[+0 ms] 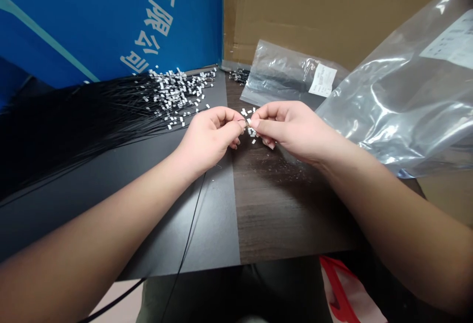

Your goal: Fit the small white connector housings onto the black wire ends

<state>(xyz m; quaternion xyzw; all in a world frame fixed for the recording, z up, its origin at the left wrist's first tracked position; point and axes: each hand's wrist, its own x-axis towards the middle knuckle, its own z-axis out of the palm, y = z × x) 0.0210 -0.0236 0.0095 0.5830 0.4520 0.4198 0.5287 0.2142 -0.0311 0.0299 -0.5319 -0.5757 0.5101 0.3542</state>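
You held both hands low over the table, pinched narrow, with your left hand (209,138) and right hand (291,133) almost meeting at the fingertips. Between them sat a thin black wire (243,122), its end mostly hidden by your fingers, so you could not tell exactly how it was gripped. Just past your fingertips lay a small scatter of white tags (248,116), some touching your right hand.

To the left, a broad fan of black wires (103,121) spread across a black sheet (199,224), its far ends crowded with many more white tags (177,97). That spread was far bigger than the little scatter at your hands, so plenty of tagged wires lay there in the open.

Beyond your hands, a clear plastic bag (281,76) with a white label held dark bundled contents, and a larger clear bag (384,101) slumped to the right. A few black pieces (239,76) lay near the smaller bag, on the dark wood-grain table (281,209), with a cardboard box (314,12) and a blue printed carton (111,22) behind
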